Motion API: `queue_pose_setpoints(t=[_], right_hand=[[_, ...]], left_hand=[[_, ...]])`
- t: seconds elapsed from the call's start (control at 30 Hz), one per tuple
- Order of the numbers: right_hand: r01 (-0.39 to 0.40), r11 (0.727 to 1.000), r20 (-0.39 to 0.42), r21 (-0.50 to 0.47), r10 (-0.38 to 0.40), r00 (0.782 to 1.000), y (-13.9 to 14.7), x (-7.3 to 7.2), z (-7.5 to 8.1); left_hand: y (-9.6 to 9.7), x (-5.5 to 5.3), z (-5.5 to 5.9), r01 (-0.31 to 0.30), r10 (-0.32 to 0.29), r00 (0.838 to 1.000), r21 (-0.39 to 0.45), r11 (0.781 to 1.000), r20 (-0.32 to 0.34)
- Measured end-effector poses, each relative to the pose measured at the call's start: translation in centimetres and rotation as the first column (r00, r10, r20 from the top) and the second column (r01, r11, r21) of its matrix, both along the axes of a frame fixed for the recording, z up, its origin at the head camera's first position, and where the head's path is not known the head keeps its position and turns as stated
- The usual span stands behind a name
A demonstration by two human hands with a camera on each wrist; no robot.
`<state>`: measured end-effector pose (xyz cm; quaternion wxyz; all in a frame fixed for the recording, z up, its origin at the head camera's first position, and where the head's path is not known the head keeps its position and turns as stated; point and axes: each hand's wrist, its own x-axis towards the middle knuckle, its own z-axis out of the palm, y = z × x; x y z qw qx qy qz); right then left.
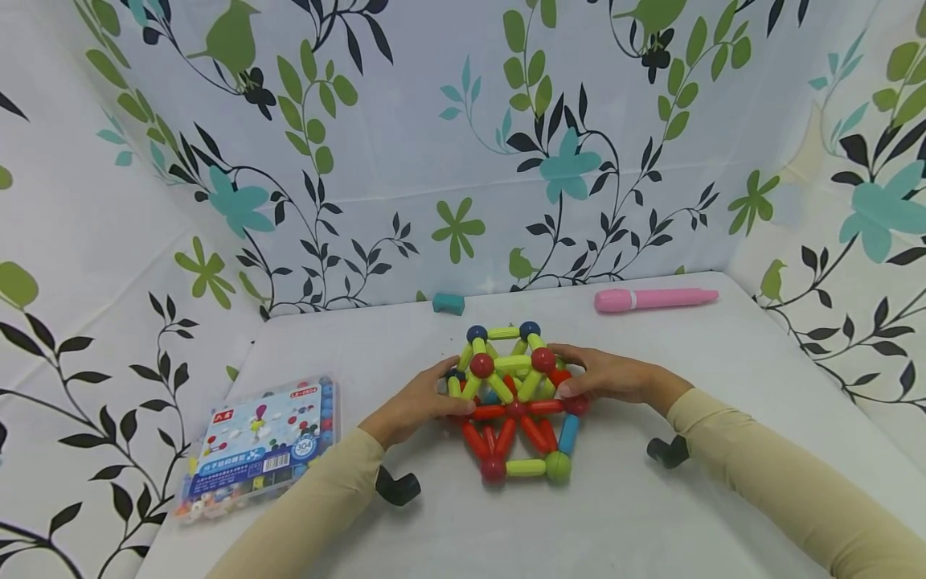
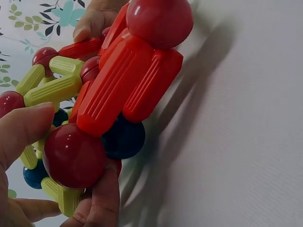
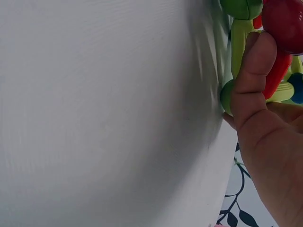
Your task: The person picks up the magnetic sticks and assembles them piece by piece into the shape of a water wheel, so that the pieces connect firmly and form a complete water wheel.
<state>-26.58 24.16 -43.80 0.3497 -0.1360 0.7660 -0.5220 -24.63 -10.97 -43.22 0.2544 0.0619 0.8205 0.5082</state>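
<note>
Between both hands stands a magnetic ball-and-stick structure (image 1: 516, 408), built of red, yellow-green and blue sticks joined at coloured balls. My left hand (image 1: 414, 406) holds its left side. In the left wrist view, the fingers and thumb curl about a red ball (image 2: 75, 156) and the sticks near it. On the opposite side, my right hand (image 1: 615, 374) grips the structure. The right wrist view has that thumb against another red ball (image 3: 285, 23), beside a green ball (image 3: 242, 7). Two dark blue balls top the structure, linked by a yellow-green stick (image 1: 503, 332).
A clear plastic box (image 1: 268, 434) with a printed label and coloured pieces lies at the left. Toward the back are a teal cylinder (image 1: 448, 303) and a pink marker (image 1: 654, 299). Patterned cloth (image 1: 405, 145) hangs behind the white table (image 1: 608, 515).
</note>
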Motion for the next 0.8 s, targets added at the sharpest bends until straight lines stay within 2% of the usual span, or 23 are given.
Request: queue_pose_setpoints(t=[0.27, 0.6, 0.8], right_hand=[[0.015, 1.000, 0.067, -0.028, -0.013, 0.998, -0.2, 0.0, 0.7], [0.019, 0.999, 0.091, -0.038, -0.015, 0.996, -0.4, -0.2, 1.5], [0.031, 0.999, 0.095, -0.019, -0.029, 0.995, -0.5, -0.3, 1.9]], left_hand=[[0.2, 0.3, 1.2, 0.000, 0.000, 0.999, 0.016, 1.000, 0.040], [0.4, 0.2, 2.0, -0.017, 0.013, 0.994, 0.032, 0.999, 0.106], [0.4, 0.3, 2.7, -0.009, 0.004, 0.993, 0.043, 0.999, 0.116]])
